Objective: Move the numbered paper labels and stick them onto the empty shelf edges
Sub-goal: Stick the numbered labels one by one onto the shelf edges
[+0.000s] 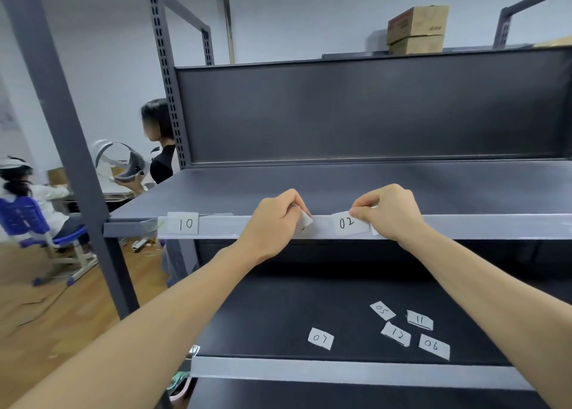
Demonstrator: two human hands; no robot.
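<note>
A white label "10" (pixel 183 223) is stuck on the grey front edge of the upper shelf (pixel 495 225). Further right on that edge lies label "02" (pixel 348 223); my right hand (pixel 388 212) pinches its upper right corner against the edge. My left hand (pixel 278 221) is closed around a folded white paper piece (pixel 305 222) just left of "02". On the dark lower shelf (pixel 263 322) lie loose labels "07" (pixel 320 338), "05" (pixel 382 310), "11" (pixel 420 319), "12" (pixel 396 334) and "06" (pixel 434 346).
The lower shelf's grey front edge (pixel 340 371) is bare. Grey perforated uprights (pixel 77 160) stand at left. Cardboard boxes (pixel 416 30) sit on top at the back. Two people sit at left by a blue chair (pixel 24 219); one holds a headset (pixel 123 164).
</note>
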